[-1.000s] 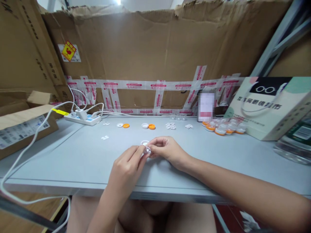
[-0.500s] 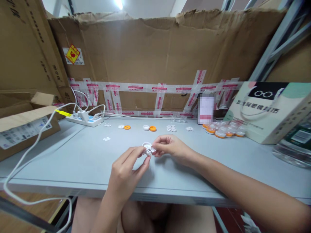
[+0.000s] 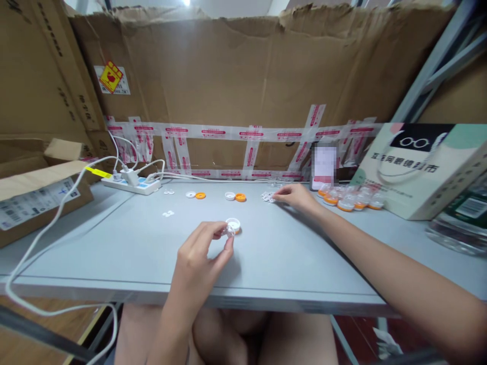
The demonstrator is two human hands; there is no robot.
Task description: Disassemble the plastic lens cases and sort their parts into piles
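My left hand [image 3: 200, 261] is closed in a pinch on a small clear plastic piece [image 3: 229, 231], just above the grey table. Right behind it sits a round white cup with an orange base [image 3: 233, 224], partly covered by that piece. My right hand [image 3: 294, 197] reaches to the back of the table, thumb and fingertips pressed together at the edge of a pile of small white parts [image 3: 267, 196]. What lies between those fingertips is too small to make out. White and orange rings lie in two pairs, one pair [image 3: 235, 196] in the middle and one [image 3: 195, 195] further left.
Small white pieces [image 3: 168, 214] lie on the left. Clear-topped orange caps [image 3: 345, 202] are clustered at right, before a phone [image 3: 323, 167] and paper bag [image 3: 409, 170]. A power strip [image 3: 133, 185] with cables stands at back left. Cardboard [image 3: 243, 76] walls the back.
My right hand has left the left hand and moved back and right to the white pile. It now covers where a smaller white pile lay. The left hand stays nearly in place.
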